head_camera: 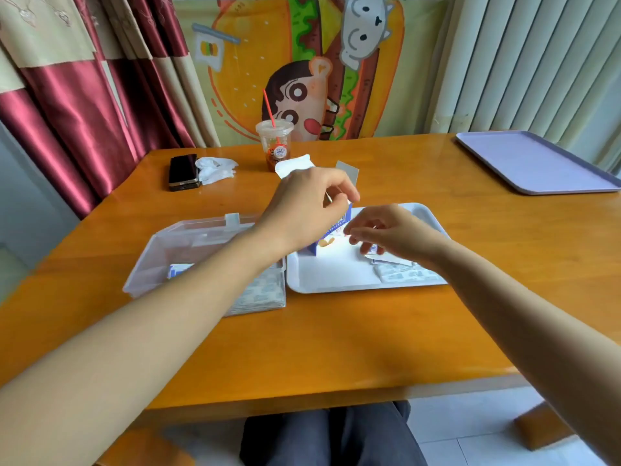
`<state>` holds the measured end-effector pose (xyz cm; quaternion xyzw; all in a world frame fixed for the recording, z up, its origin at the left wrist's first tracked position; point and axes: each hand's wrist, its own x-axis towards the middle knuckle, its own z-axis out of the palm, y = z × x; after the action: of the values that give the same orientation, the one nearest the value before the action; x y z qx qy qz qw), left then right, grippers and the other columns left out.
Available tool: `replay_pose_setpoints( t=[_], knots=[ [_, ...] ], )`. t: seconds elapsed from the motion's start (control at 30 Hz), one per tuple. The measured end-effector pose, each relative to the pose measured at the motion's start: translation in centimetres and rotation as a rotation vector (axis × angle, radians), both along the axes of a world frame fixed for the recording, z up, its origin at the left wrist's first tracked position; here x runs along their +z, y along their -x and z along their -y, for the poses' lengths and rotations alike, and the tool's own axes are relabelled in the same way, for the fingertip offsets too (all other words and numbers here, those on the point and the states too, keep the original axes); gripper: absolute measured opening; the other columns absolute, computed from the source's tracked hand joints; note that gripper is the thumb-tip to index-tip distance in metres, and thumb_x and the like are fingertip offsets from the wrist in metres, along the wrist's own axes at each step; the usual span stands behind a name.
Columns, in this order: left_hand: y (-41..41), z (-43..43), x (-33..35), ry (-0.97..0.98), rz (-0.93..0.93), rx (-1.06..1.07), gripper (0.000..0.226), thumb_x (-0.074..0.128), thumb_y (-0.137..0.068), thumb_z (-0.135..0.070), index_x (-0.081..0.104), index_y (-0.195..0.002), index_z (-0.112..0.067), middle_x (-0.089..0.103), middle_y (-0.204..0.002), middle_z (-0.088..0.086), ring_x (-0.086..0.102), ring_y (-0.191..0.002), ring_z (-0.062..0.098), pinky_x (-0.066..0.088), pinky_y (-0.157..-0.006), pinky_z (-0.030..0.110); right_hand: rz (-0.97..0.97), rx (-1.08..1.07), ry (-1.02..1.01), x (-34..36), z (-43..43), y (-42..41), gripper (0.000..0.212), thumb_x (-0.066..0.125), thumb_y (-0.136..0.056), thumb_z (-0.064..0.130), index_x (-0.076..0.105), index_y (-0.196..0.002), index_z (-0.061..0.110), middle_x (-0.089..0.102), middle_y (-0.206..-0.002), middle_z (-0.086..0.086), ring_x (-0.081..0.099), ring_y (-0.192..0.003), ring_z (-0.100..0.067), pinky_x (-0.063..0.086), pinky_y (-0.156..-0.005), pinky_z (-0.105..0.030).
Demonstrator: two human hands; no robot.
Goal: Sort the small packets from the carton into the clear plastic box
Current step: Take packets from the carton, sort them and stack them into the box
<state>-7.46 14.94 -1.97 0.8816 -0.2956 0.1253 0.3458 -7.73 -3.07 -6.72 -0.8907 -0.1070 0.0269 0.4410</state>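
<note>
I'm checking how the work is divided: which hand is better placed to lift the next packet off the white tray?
Right. The right hand is directly over the loose packets on the white tray, while the left hand grips the top of the upright carton.

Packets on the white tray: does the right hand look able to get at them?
Probably yes. The right hand hovers just above the packets on the white tray, with nothing between; the carton stands off to its left.

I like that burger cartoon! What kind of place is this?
Likely a home dining corner, maybe a small cafe: wooden table, red curtains, a takeaway drink cup and the burger poster.
</note>
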Motion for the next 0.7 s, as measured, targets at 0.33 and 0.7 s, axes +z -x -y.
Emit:
replay_pose_setpoints(
  t=[0.33,0.7],
  knots=[
    [-2.9,7.5,-9.0,-0.384,-0.102,0.028,0.029,0.053,-0.092,-0.014,0.061,-0.120,-0.017,0.058,-0.114,0.006,0.057,-0.101,0.025,0.034,-0.072,0.029,0.090,-0.168,0.408,-4.9,8.0,-1.3,0.030,0.068,-0.085,0.020,0.063,-0.115,0.018,0.060,-0.115,-0.002,0.062,-0.086,-0.016,0.045,-0.076,-0.025],
    [-5.0,7.8,-12.3,-0.363,-0.110,0.079,0.034,0.062,-0.090,-0.025,0.061,-0.123,-0.018,0.056,-0.112,0.006,0.050,-0.109,0.024,0.035,-0.086,0.029,0.083,-0.085,0.460,-6.0,8.6,-3.1,0.013,0.073,-0.081,0.029,0.069,-0.090,0.020,0.058,-0.095,-0.006,0.049,-0.077,-0.011,0.040,-0.062,-0.016]
  ],
)
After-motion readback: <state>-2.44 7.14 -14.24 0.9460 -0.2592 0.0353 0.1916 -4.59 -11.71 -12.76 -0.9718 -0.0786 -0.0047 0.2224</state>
